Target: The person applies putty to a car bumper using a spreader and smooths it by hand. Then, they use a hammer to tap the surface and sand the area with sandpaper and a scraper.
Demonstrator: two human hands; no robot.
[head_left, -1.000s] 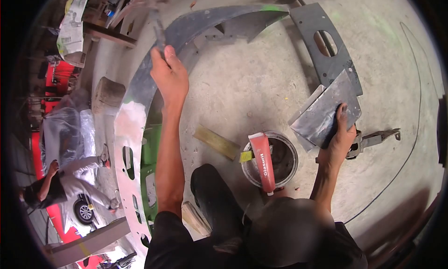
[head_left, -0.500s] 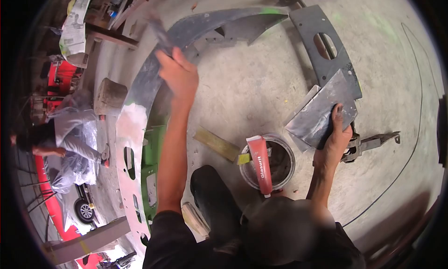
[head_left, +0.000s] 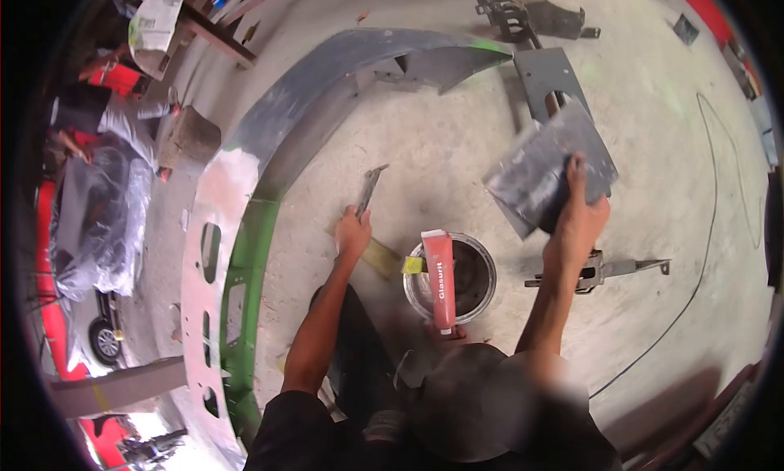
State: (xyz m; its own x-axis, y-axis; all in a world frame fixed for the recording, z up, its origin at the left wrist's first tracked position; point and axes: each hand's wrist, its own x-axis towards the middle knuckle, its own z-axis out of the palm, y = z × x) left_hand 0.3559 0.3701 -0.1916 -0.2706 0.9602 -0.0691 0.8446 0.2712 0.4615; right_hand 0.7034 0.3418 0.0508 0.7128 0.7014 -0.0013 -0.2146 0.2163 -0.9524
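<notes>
My left hand (head_left: 353, 232) is closed around a slim, dark putty knife (head_left: 371, 189), its blade pointing up and away over the floor. My right hand (head_left: 578, 226) grips a flat grey metal plate (head_left: 545, 165) with the thumb pressed on top; the plate's face is smeared, and the fingers beneath are hidden. To the left of my left hand curves a long car bumper (head_left: 286, 87), grey at the far part, with a pale patch (head_left: 233, 173) and a green inner side (head_left: 253, 267). Between my arms stands an open can (head_left: 492, 287) with a red Glasurit tube (head_left: 440, 283) lying across it.
A yellowish strip (head_left: 380, 258) lies beside the can. Dark metal brackets (head_left: 633, 267) rest on the floor at right, and a grey panel (head_left: 555, 66) lies beyond the plate. A thin cable (head_left: 710, 218) runs along the right. Another person (head_left: 122, 116) is at far left near plastic sheeting (head_left: 114, 193).
My left hand with the putty knife has come down and right, from over the bumper's far part to near the can. My right hand has lifted slightly with the plate. The view has shifted.
</notes>
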